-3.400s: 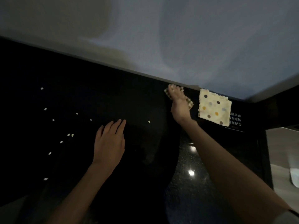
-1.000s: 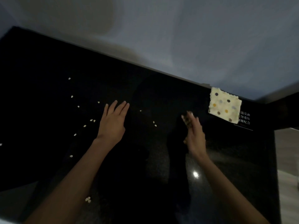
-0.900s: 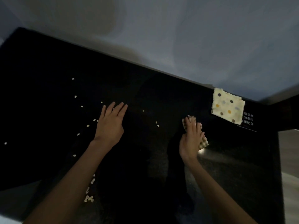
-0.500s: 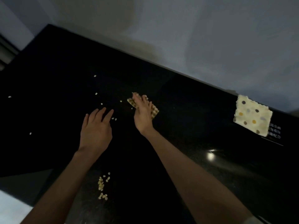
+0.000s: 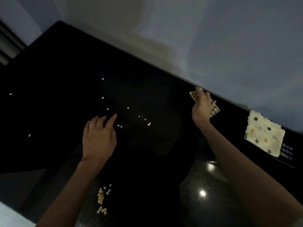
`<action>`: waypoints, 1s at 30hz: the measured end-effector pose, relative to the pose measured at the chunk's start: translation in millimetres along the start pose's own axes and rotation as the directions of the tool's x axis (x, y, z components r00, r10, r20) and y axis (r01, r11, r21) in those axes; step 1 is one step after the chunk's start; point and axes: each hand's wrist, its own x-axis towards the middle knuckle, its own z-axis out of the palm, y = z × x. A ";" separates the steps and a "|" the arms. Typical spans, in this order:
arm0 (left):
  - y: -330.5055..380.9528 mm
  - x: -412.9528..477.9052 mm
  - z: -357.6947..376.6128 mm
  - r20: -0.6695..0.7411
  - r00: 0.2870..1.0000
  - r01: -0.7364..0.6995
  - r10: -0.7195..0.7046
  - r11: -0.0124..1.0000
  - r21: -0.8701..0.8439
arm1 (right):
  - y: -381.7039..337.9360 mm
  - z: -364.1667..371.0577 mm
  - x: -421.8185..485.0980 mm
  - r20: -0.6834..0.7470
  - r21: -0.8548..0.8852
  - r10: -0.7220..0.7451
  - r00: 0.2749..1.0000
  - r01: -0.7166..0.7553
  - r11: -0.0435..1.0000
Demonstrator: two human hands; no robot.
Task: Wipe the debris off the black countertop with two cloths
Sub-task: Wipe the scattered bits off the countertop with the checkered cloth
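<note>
Against the far wall, my right hand [image 5: 202,108] presses flat-fingered on the checked cloth [image 5: 194,95] on the black countertop [image 5: 65,71]. My left hand [image 5: 98,136] is spread and empty beside scattered debris [image 5: 121,126]; the dotted cloth [image 5: 264,136] lies far right.

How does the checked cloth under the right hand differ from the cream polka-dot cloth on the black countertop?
The brown-and-cream checked cloth is pressed under the right hand and mostly covered; the cream polka-dot cloth lies untouched and fully visible. The checked one sits farther left, the dotted one near the right end. Both lie flat on the black countertop near its back edge.
</note>
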 end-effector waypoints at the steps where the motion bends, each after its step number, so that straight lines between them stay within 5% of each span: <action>1: -0.6 0.3 1.3 -0.006 1.000 0.002 -0.002 1.000 0.000 | -3.9 7.3 7.9 -0.014 -0.027 -0.019 1.000 0.018 0.999; 6: -3.3 -0.5 6.0 0.004 1.000 0.030 -0.030 1.000 0.004 | -42.3 37.7 37.1 0.155 -0.068 -0.253 0.955 0.265 0.962; 13: -6.0 -4.0 6.1 0.031 0.999 0.022 -0.021 0.999 -0.024 | -91.1 77.7 -52.6 0.419 0.197 -0.580 0.699 0.553 0.809; 16: -11.5 -5.6 5.4 0.073 0.997 0.025 -0.021 0.998 -0.051 | -91.4 75.8 -98.9 0.541 0.324 -0.568 0.621 0.469 0.822; 18: -14.3 -7.2 2.9 0.108 0.994 0.017 -0.013 0.999 -0.039 | -94.5 61.6 -116.0 0.635 0.458 -0.493 0.595 0.225 0.860; 21: -14.7 -6.5 -2.3 0.148 0.989 0.013 -0.010 1.000 -0.019 | -99.4 17.3 -124.9 0.579 0.642 -0.248 0.777 -0.247 0.726; 23: -12.2 -4.9 -4.2 0.150 0.989 0.016 -0.015 1.000 -0.007 | -88.5 -17.6 -123.4 0.426 0.708 -0.140 0.894 -0.233 0.667; 26: -7.1 -3.2 -4.4 0.145 0.989 0.044 -0.039 0.998 -0.036 | -51.6 -57.1 -117.2 0.171 0.689 -0.081 0.982 -0.060 0.722; 30: -1.7 -5.2 -1.8 0.132 0.990 0.053 -0.048 0.998 -0.036 | 22.3 -48.3 -105.8 0.036 0.254 -0.035 0.999 0.025 0.967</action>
